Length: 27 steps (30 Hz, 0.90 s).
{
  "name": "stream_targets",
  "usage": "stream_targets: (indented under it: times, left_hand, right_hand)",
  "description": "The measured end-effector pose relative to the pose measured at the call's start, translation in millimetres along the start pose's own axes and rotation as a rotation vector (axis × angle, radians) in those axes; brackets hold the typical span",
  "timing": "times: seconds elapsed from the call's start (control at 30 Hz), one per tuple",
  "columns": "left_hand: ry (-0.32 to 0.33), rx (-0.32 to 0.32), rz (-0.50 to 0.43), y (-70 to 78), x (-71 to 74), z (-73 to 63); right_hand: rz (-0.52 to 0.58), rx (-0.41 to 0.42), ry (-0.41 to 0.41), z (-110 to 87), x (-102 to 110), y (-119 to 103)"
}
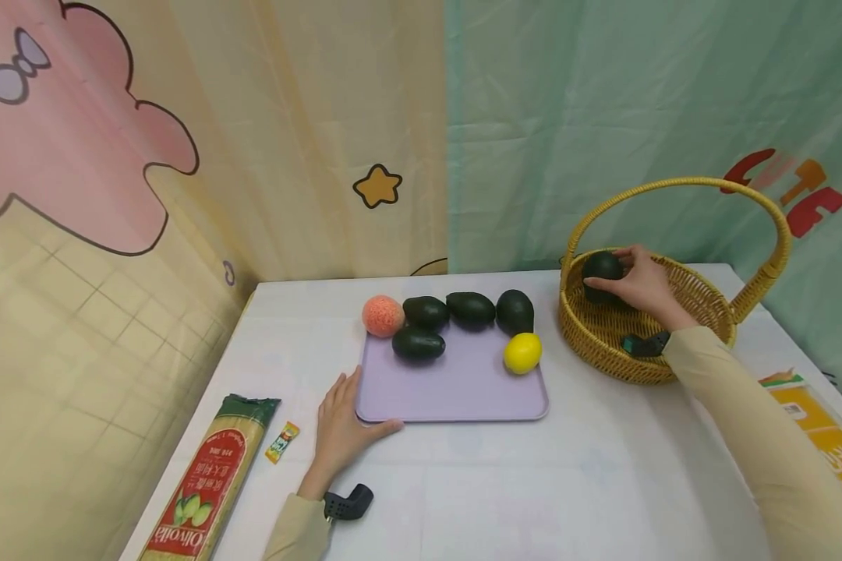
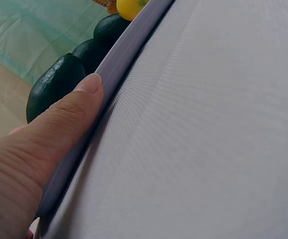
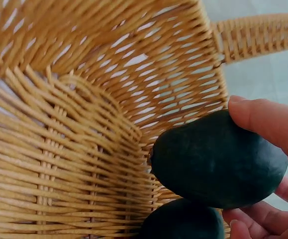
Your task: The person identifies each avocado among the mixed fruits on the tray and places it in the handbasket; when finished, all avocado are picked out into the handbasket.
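Note:
In the basket's left part my right hand (image 1: 649, 284) grips a dark green avocado (image 3: 218, 159) between thumb and fingers. A second avocado (image 3: 183, 221) lies just below it, partly hidden. The woven wicker basket (image 1: 603, 354) has a tall arched handle. My left hand (image 1: 340, 425) rests at the front left corner of a lilac tray (image 1: 463, 389), its fingers along the left side and its thumb (image 2: 79, 102) against the front rim. Several avocados (image 1: 419, 344), a yellow lemon (image 1: 522, 353) and a rough orange-pink ball-shaped item (image 1: 383, 315) sit on the tray, mostly along its back.
A pasta packet (image 1: 206, 483) lies at the left edge of the white table (image 1: 491, 491), with a small wrapped sweet (image 1: 282, 442) beside it. At the right edge is an orange-yellow bag (image 1: 824, 436), near my right forearm. Printed curtains (image 1: 309, 140) hang behind the table.

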<state>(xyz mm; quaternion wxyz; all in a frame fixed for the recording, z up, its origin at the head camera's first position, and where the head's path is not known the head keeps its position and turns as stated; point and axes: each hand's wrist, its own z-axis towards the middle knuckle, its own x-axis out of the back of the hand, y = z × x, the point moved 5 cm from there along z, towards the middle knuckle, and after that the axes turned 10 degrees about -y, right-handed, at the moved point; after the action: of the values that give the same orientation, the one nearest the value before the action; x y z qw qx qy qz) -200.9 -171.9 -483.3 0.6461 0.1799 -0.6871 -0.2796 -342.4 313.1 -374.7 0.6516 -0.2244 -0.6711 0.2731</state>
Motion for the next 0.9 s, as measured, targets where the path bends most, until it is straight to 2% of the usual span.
stream_targets:
  times: [0.3, 0.53, 0.9]
  left_hand:
    - [0.004, 0.006, -0.003, -0.3, -0.2, -1.5]
    - [0.002, 0.000, -0.001, 0.7, -1.8, -0.3]
    - [0.011, -0.015, 0.004, 1.9, 0.0, -0.3]
  right_hand:
    - [-0.112, 0.074, -0.019, 11.6, -7, -4]
    - [-0.267, 0.054, -0.056, 16.2, -7, -3]
    - [-0.298, 0.038, -0.173, 23.0, -5, 10]
